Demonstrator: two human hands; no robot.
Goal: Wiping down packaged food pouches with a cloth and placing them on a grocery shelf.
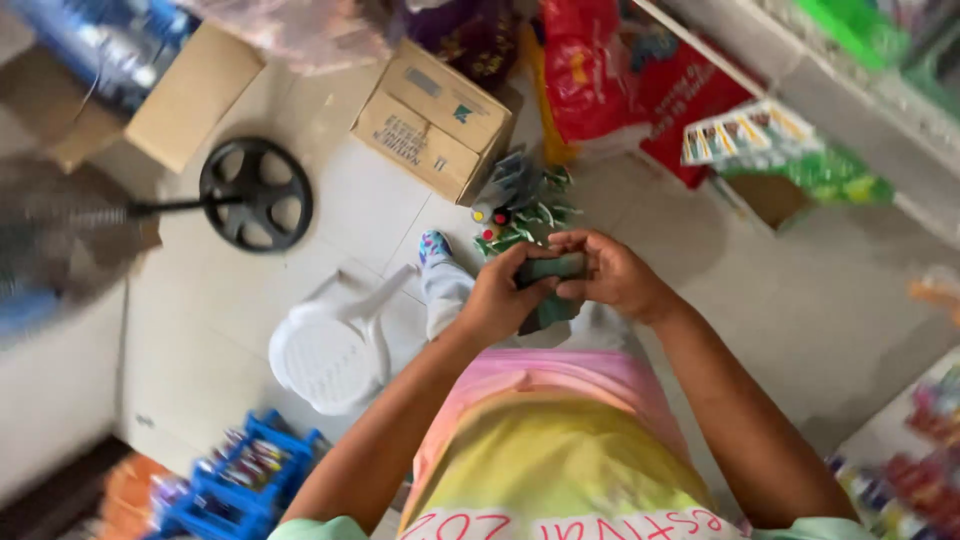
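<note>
I see both hands meeting at waist height over the floor. Left hand and right hand each pinch closed on the green packet. Judgement: keep thumbs near one edge, pull evenly, above the packet pile.

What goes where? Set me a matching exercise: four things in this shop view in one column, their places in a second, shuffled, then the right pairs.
Things:
1. small dark green packet
2. white plastic stool
3. cardboard box
4. blue crate

Places:
A. bottom left of the view, on the floor
B. on the floor near the top, above the hands
C. held between the left hand and the right hand
D. on the tiled floor, left of the left forearm

Pairs: 1-C, 2-D, 3-B, 4-A
</note>
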